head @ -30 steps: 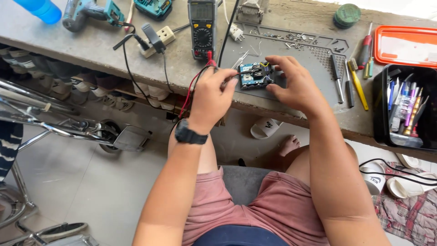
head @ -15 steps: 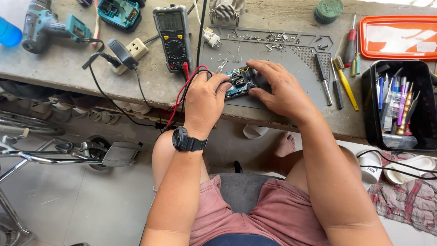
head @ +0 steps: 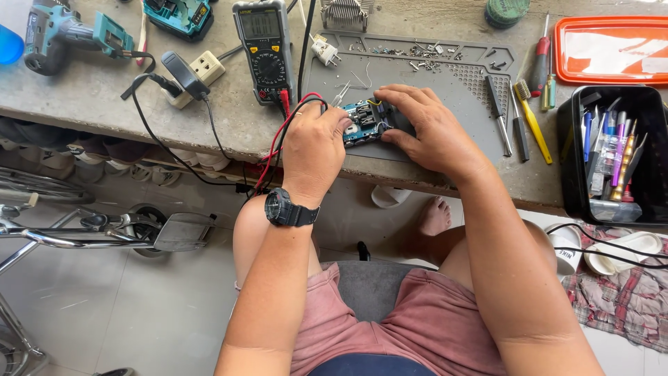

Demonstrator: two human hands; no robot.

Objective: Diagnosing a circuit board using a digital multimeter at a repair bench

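L hand, black watch on wrist, is curled w/ fingers bunched near the front edge of the workbench; red & black probe leads run out from under it, so it seems pinched on the probes, tips hidden, can't tell exactly how. Fingertips touch the left end of a small blue circuit board. R hand lies over the board's right end, fingers half-curled & resting on it, thumb at its near side, pinning it down rather than lifting it. Board sits on a grey work mat, at the mat's front-left corner, close to the bench's front edge.

Leads go up to a multimeter lying just left of the mat, toward the back edge. Left of that: white plug adapter w/ black cable, teal cordless drill at back-left corner. Loose screws along the mat's back strip. Right of the R hand: tweezers & a yellow-handled brush on the mat's right edge, red screwdriver just beyond. Black bin of pens & tools at the right front, orange tray behind it at the back-right
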